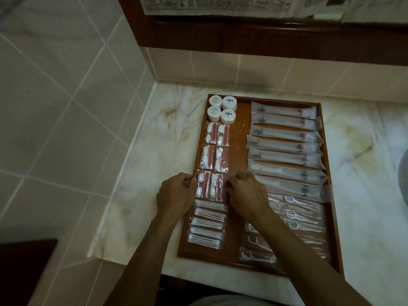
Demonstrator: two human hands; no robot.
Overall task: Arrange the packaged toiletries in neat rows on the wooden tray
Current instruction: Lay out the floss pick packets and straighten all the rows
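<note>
Hands (176,191) (245,191) — packets (209,186) between grips

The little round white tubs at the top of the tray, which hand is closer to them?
Left, though only slightly. The left hand is below the round tubs, at the tray's left edge. The right hand is equally low but further right.

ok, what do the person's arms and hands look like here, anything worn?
Two bare forearms come in from the bottom edge. No sleeves, gloves, watch, rings or bands show on the left hand or the right hand. The view is dim and slightly blurred, so small marks cannot be ruled out. A strip of pale fabric at the bottom edge may be clothing.
</note>
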